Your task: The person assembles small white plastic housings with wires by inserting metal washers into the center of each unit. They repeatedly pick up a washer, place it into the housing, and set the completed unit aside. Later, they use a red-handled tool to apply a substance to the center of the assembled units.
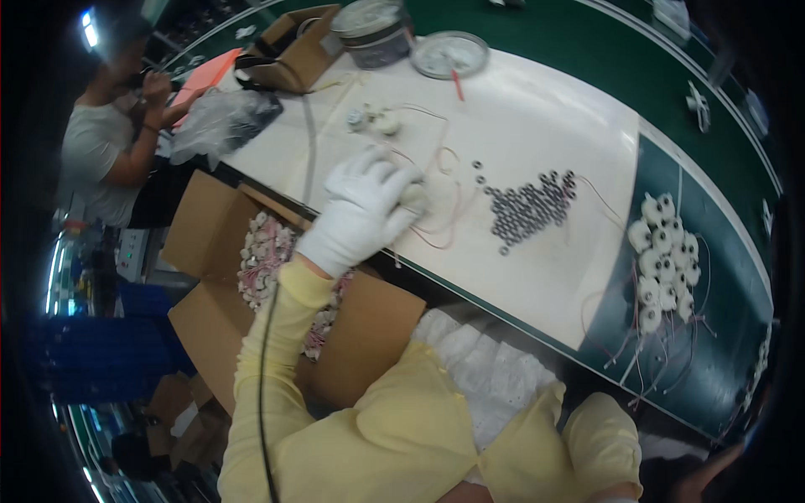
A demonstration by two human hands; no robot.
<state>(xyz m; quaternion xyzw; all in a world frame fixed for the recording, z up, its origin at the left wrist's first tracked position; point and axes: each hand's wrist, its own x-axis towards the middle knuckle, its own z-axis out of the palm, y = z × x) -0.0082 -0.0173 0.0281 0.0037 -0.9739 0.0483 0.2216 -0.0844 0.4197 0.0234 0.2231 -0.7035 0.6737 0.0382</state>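
Observation:
My left hand (356, 208), in a white glove, reaches over the near edge of the white table. Its fingers curl round a small off-white round part with wires (413, 199), most of it covered by the glove. Thin pink and white wires (453, 220) loop over the table beside it. Just beyond my fingers lie more off-white round parts (384, 121), blurred. My right hand is out of view; only a yellow sleeve (599, 432) shows at the lower right.
Dark small rings (528, 205) lie clustered mid-table. Several white round parts with wires (665, 260) stand on a green mat at right. An open carton (369, 331) of wired parts sits below my left arm. A bucket (373, 38) and round tray (450, 55) stand behind; a person (113, 151) sits left.

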